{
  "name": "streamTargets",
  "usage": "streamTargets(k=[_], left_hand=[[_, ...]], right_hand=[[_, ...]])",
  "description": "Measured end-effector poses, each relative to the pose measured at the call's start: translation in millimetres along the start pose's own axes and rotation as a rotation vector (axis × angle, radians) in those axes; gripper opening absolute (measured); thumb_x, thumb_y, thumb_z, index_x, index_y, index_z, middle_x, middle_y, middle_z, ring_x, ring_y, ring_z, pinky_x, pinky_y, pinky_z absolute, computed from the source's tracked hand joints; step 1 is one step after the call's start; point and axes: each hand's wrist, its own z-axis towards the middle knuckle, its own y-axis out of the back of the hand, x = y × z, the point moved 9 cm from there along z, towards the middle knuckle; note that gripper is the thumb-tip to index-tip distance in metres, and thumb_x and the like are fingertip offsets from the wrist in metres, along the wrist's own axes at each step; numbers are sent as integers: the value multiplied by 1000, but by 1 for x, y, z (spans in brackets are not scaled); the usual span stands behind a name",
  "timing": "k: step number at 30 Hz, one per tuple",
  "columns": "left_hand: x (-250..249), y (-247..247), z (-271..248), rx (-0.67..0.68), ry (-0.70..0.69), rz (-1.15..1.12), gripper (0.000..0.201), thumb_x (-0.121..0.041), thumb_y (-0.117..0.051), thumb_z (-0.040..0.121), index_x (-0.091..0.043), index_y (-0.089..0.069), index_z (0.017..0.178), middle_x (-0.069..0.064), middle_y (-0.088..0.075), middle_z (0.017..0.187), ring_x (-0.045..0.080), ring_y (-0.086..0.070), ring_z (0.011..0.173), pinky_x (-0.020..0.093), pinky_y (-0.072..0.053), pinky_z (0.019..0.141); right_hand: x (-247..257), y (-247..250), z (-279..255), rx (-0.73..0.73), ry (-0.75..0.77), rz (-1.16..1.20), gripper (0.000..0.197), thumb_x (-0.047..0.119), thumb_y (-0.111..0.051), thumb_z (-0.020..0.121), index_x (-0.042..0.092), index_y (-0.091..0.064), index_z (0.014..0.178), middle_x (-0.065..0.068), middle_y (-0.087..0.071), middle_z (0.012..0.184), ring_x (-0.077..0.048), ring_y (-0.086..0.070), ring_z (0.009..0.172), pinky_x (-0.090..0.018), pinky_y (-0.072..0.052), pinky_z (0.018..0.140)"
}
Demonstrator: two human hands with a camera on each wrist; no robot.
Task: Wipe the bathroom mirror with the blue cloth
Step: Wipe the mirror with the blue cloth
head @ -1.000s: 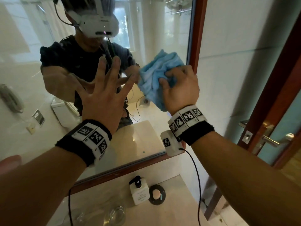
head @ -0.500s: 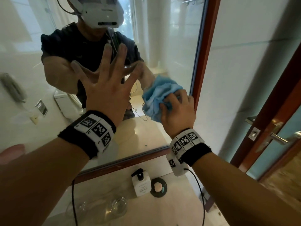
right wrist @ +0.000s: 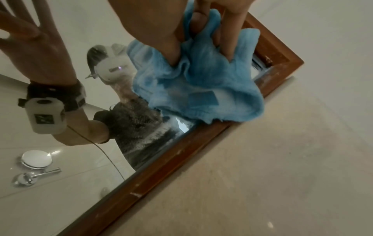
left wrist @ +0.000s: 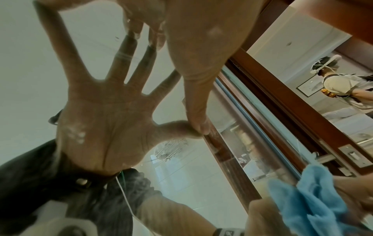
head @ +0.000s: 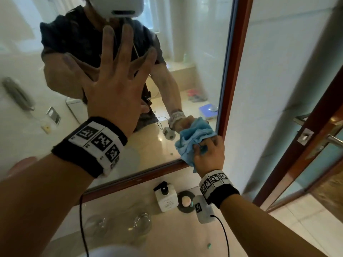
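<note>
The wood-framed mirror [head: 194, 75] fills the wall ahead. My right hand [head: 209, 153] grips the bunched blue cloth [head: 193, 141] and presses it onto the glass at the mirror's lower right corner; the cloth's lower edge hangs over the bottom frame. In the right wrist view my fingers [right wrist: 177, 52] dig into the cloth [right wrist: 201, 89] beside the frame corner [right wrist: 290, 63]. My left hand [head: 118, 80] lies flat on the glass with fingers spread, up and left of the cloth. The left wrist view shows its thumb [left wrist: 197, 111] touching the glass and the cloth [left wrist: 310, 204] at the lower right.
Below the mirror is a stone counter [head: 167, 234] with a white pump bottle [head: 166, 198], a round dark dish [head: 185, 201] and two clear glasses [head: 141, 222]. A wooden door frame with a metal handle [head: 332, 140] stands to the right. A second person [left wrist: 339, 86] is seen beyond the doorway.
My right hand has drawn the cloth down the mirror's right side, from upper glass to the lower right corner. The left hand has stayed flat on the glass.
</note>
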Motion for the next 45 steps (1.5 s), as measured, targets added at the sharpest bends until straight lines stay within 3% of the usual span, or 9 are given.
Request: streamTargets(k=[9,14,17,21,27,30,35,41,45], left_hand=[[-1,2,-2,2,-9,-6,121,-55,-80,60,-38,-7,154,11,8,163,38,4,149,84,-13,95],[-2,5,-3,5,2,-1,122,-56,-81,58,-38,-8,154,9,8,163,37,4,150,84,-12,95],[-2,6,-2,8,4,-11,123,-53,-83,58,-38,-9,154,9,8,163,36,5,150,84,-13,96],[-3,5,-3,15,3,-24,122,-52,-84,58,-38,-9,154,9,8,163,35,6,150,84,-11,97],[-1,3,-4,8,-1,-32,120,-53,-82,61,-39,-8,154,8,9,163,35,6,150,83,-12,97],[0,0,-5,1,-11,-32,118,-55,-80,63,-40,-6,154,7,10,163,35,6,150,82,-13,98],[8,-5,-9,-35,-14,-63,113,-53,-79,65,-39,-10,154,4,7,164,36,4,150,80,-10,102],[36,-3,-23,-105,72,-163,109,-49,-81,64,-40,-18,152,10,-3,164,50,-4,145,69,-8,112],[52,-6,-36,-97,117,-161,110,-47,-83,63,-41,-18,152,10,-3,164,51,-4,145,74,-7,109]], right_hand=[[-1,7,5,35,-41,64,18,19,-71,83,11,-69,100,-3,-54,115,-17,-51,102,-19,-34,82],[36,39,26,-76,24,116,10,24,-72,81,15,-69,85,0,-55,104,-22,-53,99,-22,-34,78],[69,67,44,-166,113,184,11,28,-74,80,19,-68,83,8,-50,97,-21,-56,92,-24,-38,75],[91,81,58,-198,112,237,12,30,-75,79,22,-68,83,6,-54,97,-18,-57,89,-24,-42,78],[67,58,42,-144,79,192,16,28,-74,79,23,-60,76,2,-56,101,-15,-55,86,-23,-40,74],[37,39,29,-100,-3,187,13,23,-75,78,19,-63,75,3,-57,101,-16,-57,86,-25,-45,76],[-10,10,8,4,-105,99,17,21,-74,81,9,-69,93,-6,-60,113,-26,-60,99,-20,-39,83],[-11,12,4,-25,-116,120,26,20,-73,82,11,-69,106,-5,-57,122,-23,-58,107,-18,-36,90],[-10,7,3,-4,-153,128,27,22,-73,83,12,-68,107,-3,-57,121,-22,-58,107,-20,-38,92]])
